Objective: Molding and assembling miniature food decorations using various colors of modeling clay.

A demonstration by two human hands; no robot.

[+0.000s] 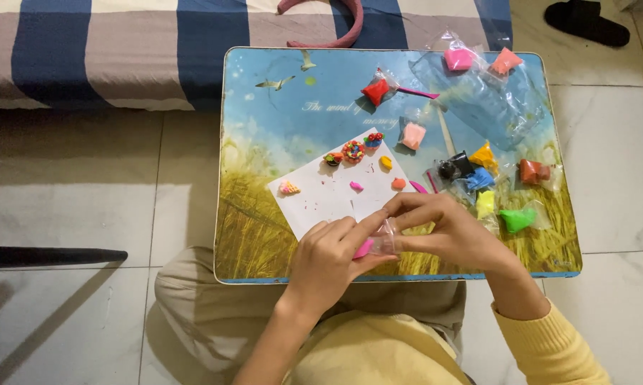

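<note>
Both hands meet at the tabletop's [264, 235] near edge. The left hand [328, 260] and right hand [450, 232] pinch a small clear packet [384, 239] of pink clay [364, 249], fingers closed on it. Its long axis runs roughly left-right, pink end towards the left. Steady opposing pinches likely work best. White paper [328, 196] lies just beyond.

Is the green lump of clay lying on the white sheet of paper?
No, the green clay sits in its clear bag on the tabletop, off to the right of the white paper, not on it.
</note>
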